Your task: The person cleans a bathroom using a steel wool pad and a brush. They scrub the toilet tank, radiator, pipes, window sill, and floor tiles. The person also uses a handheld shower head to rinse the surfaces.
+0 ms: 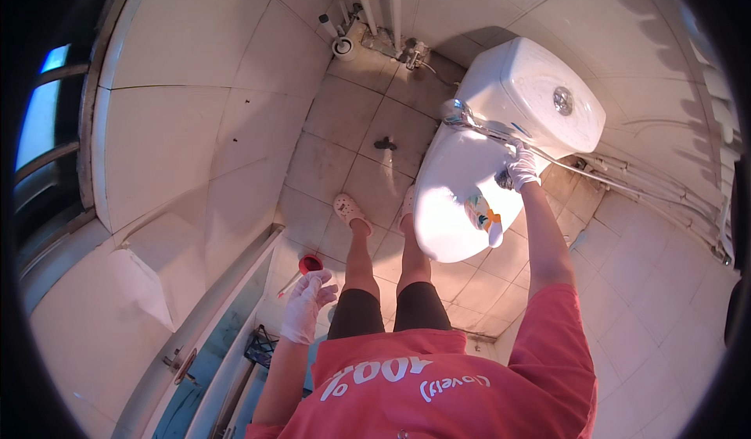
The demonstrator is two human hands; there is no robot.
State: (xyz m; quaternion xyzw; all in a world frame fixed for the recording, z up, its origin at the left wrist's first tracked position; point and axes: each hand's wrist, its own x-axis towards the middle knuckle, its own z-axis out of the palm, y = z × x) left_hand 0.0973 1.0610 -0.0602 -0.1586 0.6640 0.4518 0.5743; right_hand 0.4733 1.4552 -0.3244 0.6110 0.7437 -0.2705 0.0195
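Observation:
My right hand (521, 166), in a thin white glove, is closed around the handle of a chrome shower head (460, 116). The shower head lies across the rear of the closed lid of a white toilet (440, 204), its metal hose trailing right. A dark scouring pad (504, 179) sits against the lid beside that hand. Nearer the front of the lid lies a spray bottle (481, 211) with an orange and white top. My left hand (311, 298), gloved too, hangs at the lower left with curled fingers and nothing visible in it. A red plunger (310, 263) is on the floor behind it.
The toilet's tank (551, 96) has a round chrome button. A toilet brush in a holder (343, 48) stands in the far corner by pipes and a valve (417, 55). A floor drain (385, 143) lies ahead of my feet. A door (193, 345) stands at the lower left.

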